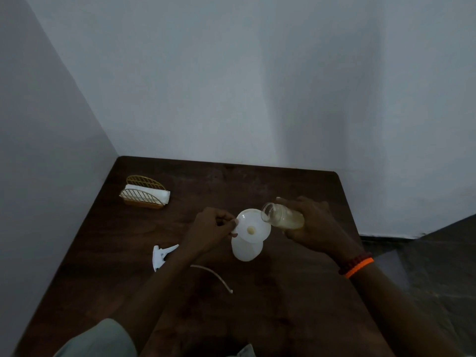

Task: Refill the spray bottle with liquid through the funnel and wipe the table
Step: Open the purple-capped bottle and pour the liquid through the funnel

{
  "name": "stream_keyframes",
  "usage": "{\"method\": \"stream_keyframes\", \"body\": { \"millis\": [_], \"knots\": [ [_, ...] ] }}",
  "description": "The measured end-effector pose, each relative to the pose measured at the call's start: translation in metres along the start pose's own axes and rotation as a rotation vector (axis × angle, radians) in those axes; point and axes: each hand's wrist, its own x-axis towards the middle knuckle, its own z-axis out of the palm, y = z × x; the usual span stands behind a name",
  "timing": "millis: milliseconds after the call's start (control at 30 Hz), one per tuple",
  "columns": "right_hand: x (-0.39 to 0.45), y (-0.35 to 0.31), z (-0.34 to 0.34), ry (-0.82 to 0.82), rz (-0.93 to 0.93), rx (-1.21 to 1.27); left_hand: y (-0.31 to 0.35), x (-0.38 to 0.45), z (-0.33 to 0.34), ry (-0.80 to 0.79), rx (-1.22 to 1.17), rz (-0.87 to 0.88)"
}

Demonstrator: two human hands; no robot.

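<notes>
White plastic marks your landmark: the spray bottle [246, 249] stands uncapped near the middle of the dark wooden desk [283, 191], with the white funnel [253, 225] seated in its neck. A spot of pale yellowish liquid shows at the funnel's throat.

Your left hand [210, 229] sits just left of the bottle, its fingers [233, 224] pinched on the funnel's rim to steady it. Your right hand [313, 222], just right of the bottle, is wrapped around a small clear jar [282, 216] of yellowish liquid, tipped on its side with its mouth over the funnel's right edge. No stream is visible between jar and funnel, so you appear to be in the pouring step, either just starting or pausing.

Next, tilt the jar further but slowly, keeping its lip above the funnel bowl and your left grip firm so the funnel does not tip.

The trigger sprayer head [161, 256] lies left of the bottle, its dip tube [216, 275] curving toward you. The napkin holder [144, 193], far left behind the bottle, holds tissues for wiping later.
</notes>
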Motion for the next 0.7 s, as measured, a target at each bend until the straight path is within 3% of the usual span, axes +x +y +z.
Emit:
{"method": "stream_keyframes", "body": {
  "millis": [700],
  "knots": [
    [0.0058,-0.005,-0.0041,-0.057,0.041,-0.171,0.0032,-0.0002,-0.0012,-0.01,0.014,-0.002]
  ]
}}
